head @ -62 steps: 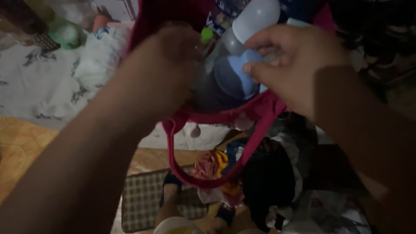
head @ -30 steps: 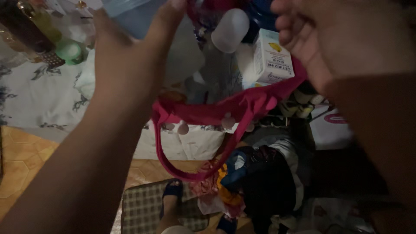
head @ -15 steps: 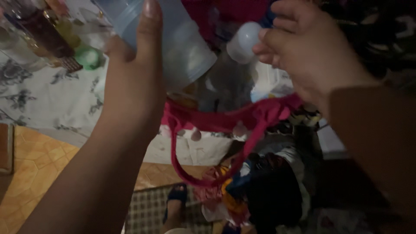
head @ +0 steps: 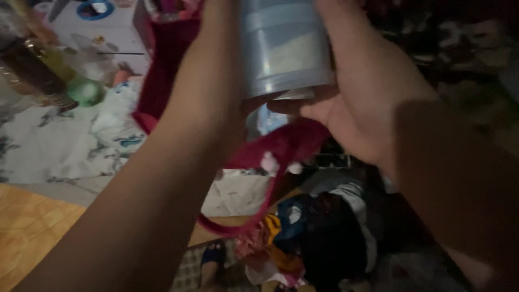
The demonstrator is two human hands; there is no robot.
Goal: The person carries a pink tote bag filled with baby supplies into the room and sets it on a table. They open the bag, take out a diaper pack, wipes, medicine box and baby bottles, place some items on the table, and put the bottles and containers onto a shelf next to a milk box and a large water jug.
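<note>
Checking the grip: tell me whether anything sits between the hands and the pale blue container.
Nothing visible does. The right hand lies bare against the side and bottom rim of the pale blue container. The left hand is hidden above the frame edge, only its forearm showing. The red bag hangs just below.

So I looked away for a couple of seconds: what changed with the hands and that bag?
The pale blue plastic tub, earlier inside the red fabric bag, is now lifted above it, gripped by the left hand and right hand. The bag's handle loop hangs below as before.
</note>
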